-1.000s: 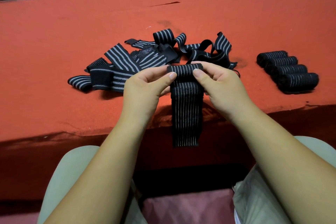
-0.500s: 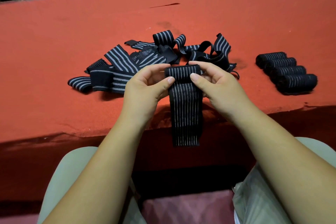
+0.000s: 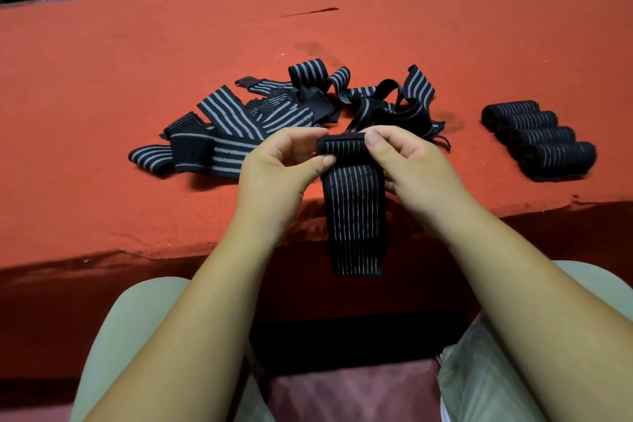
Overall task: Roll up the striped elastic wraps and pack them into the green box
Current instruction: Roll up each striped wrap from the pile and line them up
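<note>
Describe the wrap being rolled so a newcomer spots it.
Find the near edge of the red table. There the left hand and right hand pinch one wrap, its top rolled, its tail hanging. Unlike the loose pile and four finished rolls, it alone is held.

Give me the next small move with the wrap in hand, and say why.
Probably wind the started roll one more turn, taking up the hanging tail. The left hand and right hand both pinch its ends, and the tail hangs long and unrolled, unlike the four finished rolls off to the right.
</note>
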`<action>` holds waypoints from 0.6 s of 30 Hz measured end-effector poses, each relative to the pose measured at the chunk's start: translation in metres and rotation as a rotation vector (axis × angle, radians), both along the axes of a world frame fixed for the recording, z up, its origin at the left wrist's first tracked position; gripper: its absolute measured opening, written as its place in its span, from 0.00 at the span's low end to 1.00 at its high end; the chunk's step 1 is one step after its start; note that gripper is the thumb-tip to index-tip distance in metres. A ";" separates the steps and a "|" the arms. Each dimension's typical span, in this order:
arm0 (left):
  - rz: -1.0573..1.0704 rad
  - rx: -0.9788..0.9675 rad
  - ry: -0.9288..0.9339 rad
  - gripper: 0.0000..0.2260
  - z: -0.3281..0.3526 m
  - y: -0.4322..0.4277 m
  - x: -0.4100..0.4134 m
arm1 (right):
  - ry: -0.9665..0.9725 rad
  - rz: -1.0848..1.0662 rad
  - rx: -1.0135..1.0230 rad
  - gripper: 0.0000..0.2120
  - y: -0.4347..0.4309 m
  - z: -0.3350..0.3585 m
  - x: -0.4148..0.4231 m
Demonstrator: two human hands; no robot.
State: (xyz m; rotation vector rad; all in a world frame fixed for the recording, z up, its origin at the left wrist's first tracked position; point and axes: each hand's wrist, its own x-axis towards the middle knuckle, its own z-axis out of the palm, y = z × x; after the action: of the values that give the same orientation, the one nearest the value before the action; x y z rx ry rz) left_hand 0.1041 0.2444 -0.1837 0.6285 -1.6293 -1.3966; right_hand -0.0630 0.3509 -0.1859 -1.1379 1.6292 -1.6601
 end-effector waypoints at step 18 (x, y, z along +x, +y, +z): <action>-0.108 0.141 -0.062 0.13 0.009 0.013 0.000 | -0.021 0.073 -0.142 0.15 0.002 0.001 -0.007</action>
State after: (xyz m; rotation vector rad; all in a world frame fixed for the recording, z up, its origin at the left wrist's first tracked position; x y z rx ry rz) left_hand 0.1039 0.2570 -0.1749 0.6801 -1.6438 -1.5955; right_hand -0.0704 0.3528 -0.1854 -1.2297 1.4582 -1.7576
